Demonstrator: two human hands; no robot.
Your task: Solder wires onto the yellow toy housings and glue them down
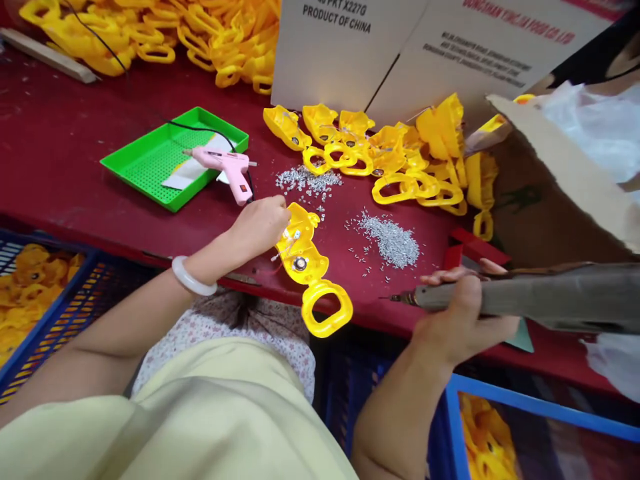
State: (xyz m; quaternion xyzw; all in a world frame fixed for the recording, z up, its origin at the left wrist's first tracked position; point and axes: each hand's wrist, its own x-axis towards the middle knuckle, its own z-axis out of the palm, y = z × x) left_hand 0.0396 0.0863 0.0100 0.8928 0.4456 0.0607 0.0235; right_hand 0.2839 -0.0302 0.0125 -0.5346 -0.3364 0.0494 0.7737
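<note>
My left hand (261,223) is closed in a pinch on the upper end of a yellow plastic shell (310,267) that lies on the red table's (75,160) front edge, its ring handle hanging over the edge. My right hand (463,313) is wrapped round a grey electric screwdriver (525,299), whose tip points left, a short way right of the shell and apart from it. Two small heaps of silver screws (393,241) lie just beyond the shell.
A pink glue gun (227,167) rests on a green tray (145,163) at the left. More yellow shells (395,157) are piled behind, by white cardboard boxes (350,47). Blue crates (55,313) with yellow parts stand below the table on both sides.
</note>
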